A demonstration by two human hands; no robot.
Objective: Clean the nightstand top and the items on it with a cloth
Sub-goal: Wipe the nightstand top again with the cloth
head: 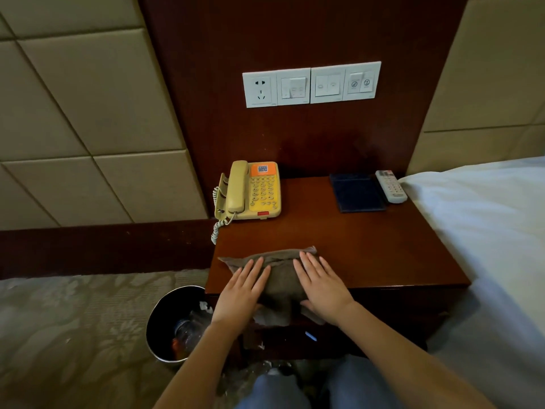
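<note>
Cloth [278, 278], one, brown and rumpled, flat at the front edge of the bench [368, 246], nearer the camera than the telephone [250, 191] and apart from it, lower part hanging over the front edge. Two hands on it, side by side, not touching each other.

Left hand [240, 290] palm down on the cloth's left half, straight in front of the telephone; grip slack, fingers straight and close together, curled round nothing.

Right hand [323, 286] palm down on the cloth's right half, in front of the telephone and to its right; grip equally loose, four fingers straight and flat on the fabric, thumb lying against the cloth's lower part.

One telephone, yellow-beige, handset in its cradle, at the bench's back left corner, coiled cord drooping past the left edge.

One dark blue folder [356, 191] right of the telephone, at the same depth, well apart from it. One white remote control [390, 186] farther right still, just beside the folder.

One row of wall plates [311, 84] above and right of the telephone: four panels, one socket and three with switches.

One round waste bin [177, 323] on the carpet, in front of the telephone and to its left, litter inside.

One bed [486, 216], white-sheeted, far right of the telephone.
</note>
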